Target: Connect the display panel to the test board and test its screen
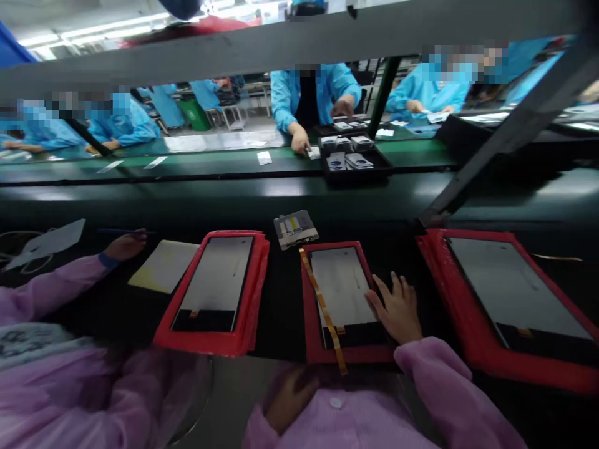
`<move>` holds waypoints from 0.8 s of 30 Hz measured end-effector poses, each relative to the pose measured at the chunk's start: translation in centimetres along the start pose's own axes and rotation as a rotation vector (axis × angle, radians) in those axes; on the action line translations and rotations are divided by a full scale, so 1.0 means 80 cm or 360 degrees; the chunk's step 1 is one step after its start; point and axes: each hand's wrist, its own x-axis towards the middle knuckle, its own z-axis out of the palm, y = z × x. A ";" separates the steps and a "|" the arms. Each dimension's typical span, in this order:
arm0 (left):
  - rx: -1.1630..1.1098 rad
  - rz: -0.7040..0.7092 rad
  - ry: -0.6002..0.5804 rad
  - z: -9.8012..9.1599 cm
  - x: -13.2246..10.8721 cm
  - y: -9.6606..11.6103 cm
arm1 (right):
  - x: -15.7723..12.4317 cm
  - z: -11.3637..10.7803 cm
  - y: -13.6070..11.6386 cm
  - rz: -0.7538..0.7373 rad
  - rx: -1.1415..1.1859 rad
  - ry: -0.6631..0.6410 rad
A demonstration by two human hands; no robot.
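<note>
In front of me a flat display panel [339, 280] lies face up on a red foam pad [313, 340]. A long orange flex cable [321, 304] runs down the panel's left side and reaches past the pad's near edge. Behind its upper end sits a small grey circuit board unit [296, 229]. My right hand [397, 307] is open, fingers spread over the panel's right edge; whether the fingertips press on it is unclear. Below the table edge, my left hand [292, 397] rests by my lap, dark and partly hidden, its fingers not clear.
Similar panels lie on red pads to the left [214, 280] and right [519, 284]. At left, a co-worker's hand [127, 245] holds a pen near a yellowish sheet [163, 265]. Beyond a green conveyor [210, 198], people in blue work near a black tray [358, 178]. A metal post [505, 125] slants at right.
</note>
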 end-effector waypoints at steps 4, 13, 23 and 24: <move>-0.0280 0.0110 -0.0445 -0.008 -0.008 0.025 | -0.004 -0.006 -0.004 -0.0032 0.0067 -0.0115; -0.0521 -0.0202 -0.0272 0.004 -0.014 0.066 | 0.065 -0.041 -0.011 -0.0133 0.0256 -0.0363; -0.0557 -0.0135 0.0173 -0.006 -0.036 0.083 | 0.191 0.027 -0.045 -0.0325 0.0415 -0.0181; -0.0496 -0.0082 0.0276 -0.010 -0.038 0.083 | 0.190 0.031 -0.042 -0.0329 0.0429 -0.0161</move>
